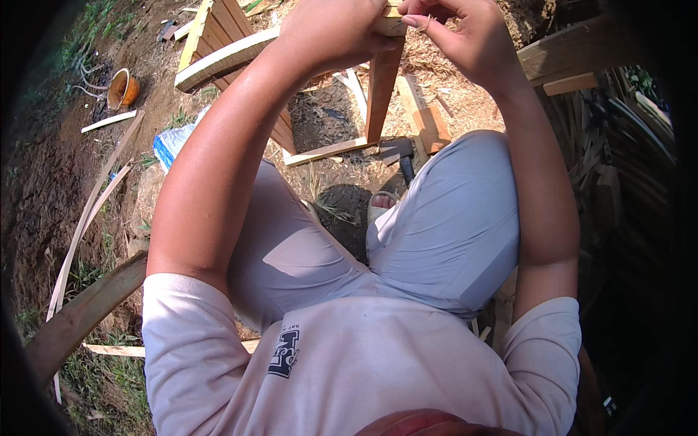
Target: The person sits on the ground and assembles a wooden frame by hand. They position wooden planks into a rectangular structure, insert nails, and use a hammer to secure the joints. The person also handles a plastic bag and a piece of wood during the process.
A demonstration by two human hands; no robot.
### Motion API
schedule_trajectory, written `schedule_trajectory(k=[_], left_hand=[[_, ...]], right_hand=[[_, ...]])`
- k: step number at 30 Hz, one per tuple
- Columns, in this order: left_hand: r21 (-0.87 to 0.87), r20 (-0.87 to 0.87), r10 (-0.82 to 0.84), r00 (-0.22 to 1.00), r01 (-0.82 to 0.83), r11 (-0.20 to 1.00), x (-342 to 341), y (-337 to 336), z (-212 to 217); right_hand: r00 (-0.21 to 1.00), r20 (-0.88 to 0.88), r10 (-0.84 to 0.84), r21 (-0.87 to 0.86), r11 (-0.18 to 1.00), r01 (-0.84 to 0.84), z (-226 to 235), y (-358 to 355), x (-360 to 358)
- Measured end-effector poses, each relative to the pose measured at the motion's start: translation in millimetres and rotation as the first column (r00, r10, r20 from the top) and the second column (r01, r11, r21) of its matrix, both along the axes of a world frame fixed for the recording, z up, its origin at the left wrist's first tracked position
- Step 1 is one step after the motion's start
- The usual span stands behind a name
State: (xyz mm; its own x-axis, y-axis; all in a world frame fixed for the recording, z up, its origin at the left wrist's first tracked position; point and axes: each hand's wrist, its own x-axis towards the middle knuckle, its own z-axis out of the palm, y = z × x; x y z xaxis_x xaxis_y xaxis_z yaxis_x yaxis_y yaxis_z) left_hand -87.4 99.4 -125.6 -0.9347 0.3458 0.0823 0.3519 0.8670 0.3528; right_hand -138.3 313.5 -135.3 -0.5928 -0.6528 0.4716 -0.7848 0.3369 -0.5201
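Observation:
My left hand [338, 29] is closed around a pale wooden rail [236, 59] at the top of a wooden frame, close to the rail's right end. Just right of that end, my right hand [465, 36] has its thumb and fingertips pinched together against the wood. Something small and thin seems to be between them, too small to name. Below the rail end stands a reddish-brown leg [382, 98] of the frame, and a low crosspiece [327, 151] meets its foot. Slatted boards [227, 33] make up the frame's left side.
A dark metal tool head [396, 151] lies on the shavings by my foot, near loose boards [418, 112]. An orange bucket [123, 89] lies tipped at the left, near long thin wood strips [91, 192]. Thick planks [574, 51] stand at the right.

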Motion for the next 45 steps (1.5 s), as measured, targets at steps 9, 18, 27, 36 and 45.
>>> schedule_trajectory(k=[9, 18, 27, 36, 45], left_hand=[[-0.144, -0.330, -0.056, 0.942, 0.008, 0.990, -2.6, -3.4, -19.2], [-0.073, -0.067, 0.015, 0.998, -0.020, 0.997, 1.0, -3.7, -0.4], [-0.139, -0.177, -0.036, 0.984, 0.012, 0.990, 2.8, -15.1, -11.3], [-0.148, -0.143, -0.001, 0.990, -0.020, 0.989, -7.6, -13.4, -20.4], [-0.119, -0.127, -0.015, 0.992, 0.000, 0.993, -10.5, -15.0, -26.1]], right_hand=[[0.993, -0.119, -0.005, 0.018, 1.000, 0.008, 0.0, -1.2, -0.4], [0.990, -0.135, -0.036, 0.073, 0.996, 0.046, -0.1, -6.1, 5.4], [0.993, -0.122, -0.005, 0.054, 0.998, 0.012, 0.1, -6.4, 4.6], [0.988, -0.152, -0.004, 0.097, 0.995, 0.019, 1.0, -9.6, 4.9], [0.985, -0.172, -0.030, 0.143, 0.988, 0.055, 6.7, -16.9, 12.6]])
